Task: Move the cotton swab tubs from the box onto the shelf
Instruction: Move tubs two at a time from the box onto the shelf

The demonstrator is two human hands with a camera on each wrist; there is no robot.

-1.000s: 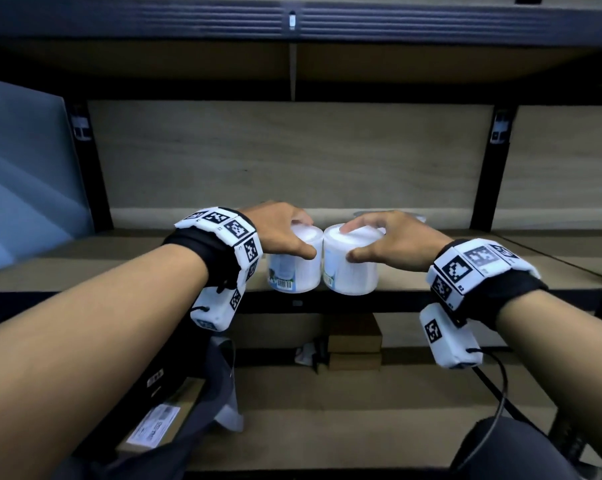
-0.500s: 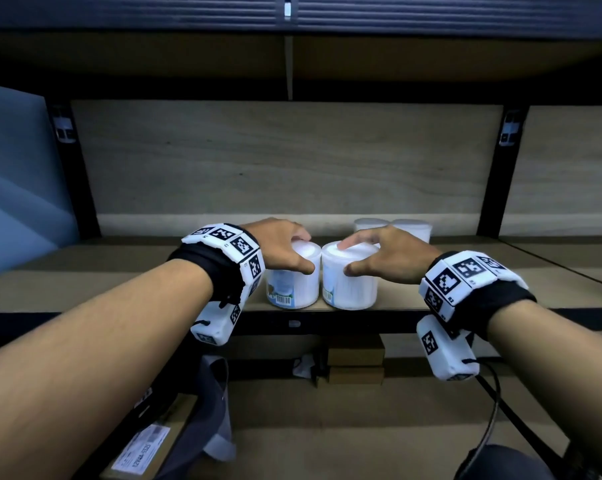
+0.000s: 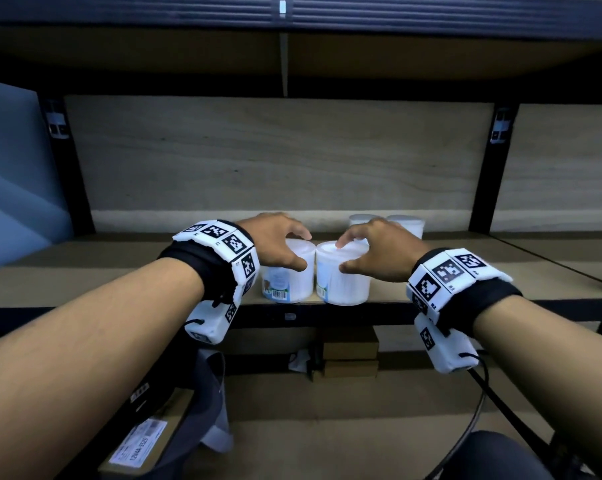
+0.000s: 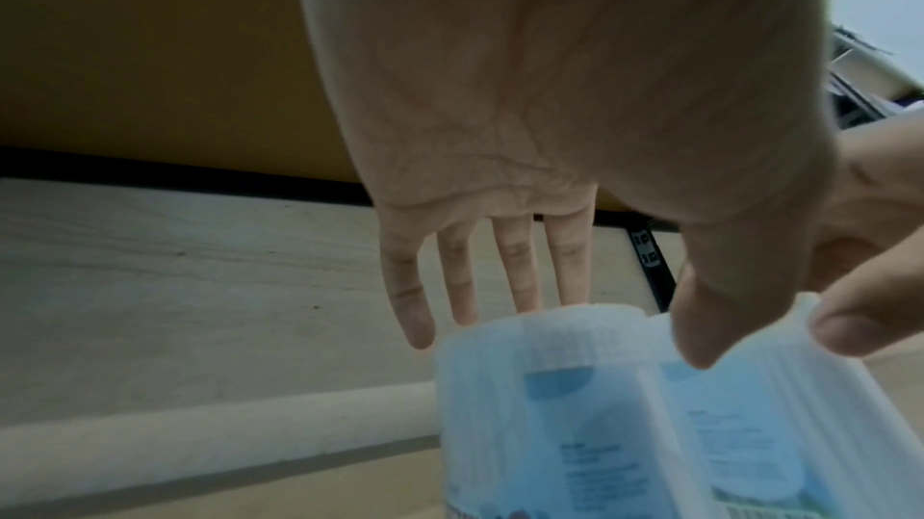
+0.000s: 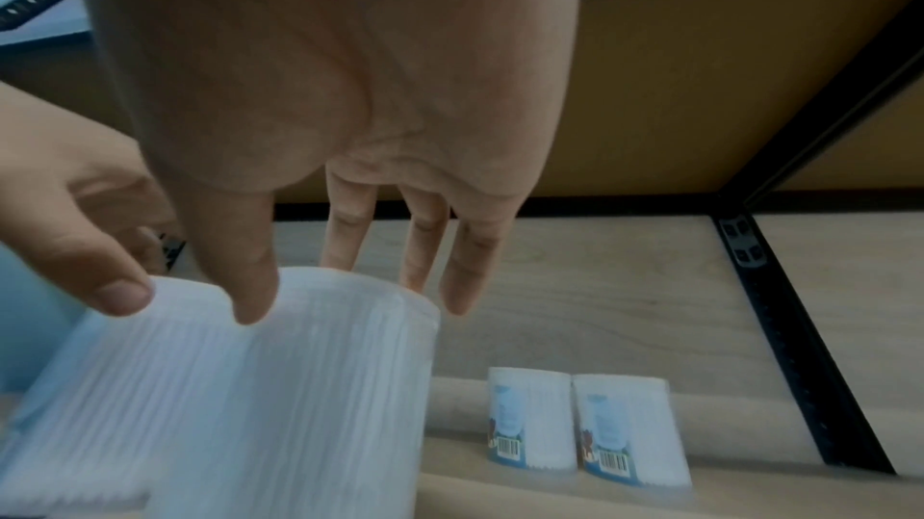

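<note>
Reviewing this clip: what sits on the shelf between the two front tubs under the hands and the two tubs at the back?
Nothing: bare shelf board separates the front tubs from the back pair. The right wrist view shows it best.

Stockroom/storage area, metal rack w/ wood shelves [image 3: 431, 271], labelled cardboard boxes [image 3: 143, 445] below

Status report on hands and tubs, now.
Left hand and right hand open over two front tubs standing on shelf. Two more tubs at back. Nothing obstructing.
</note>
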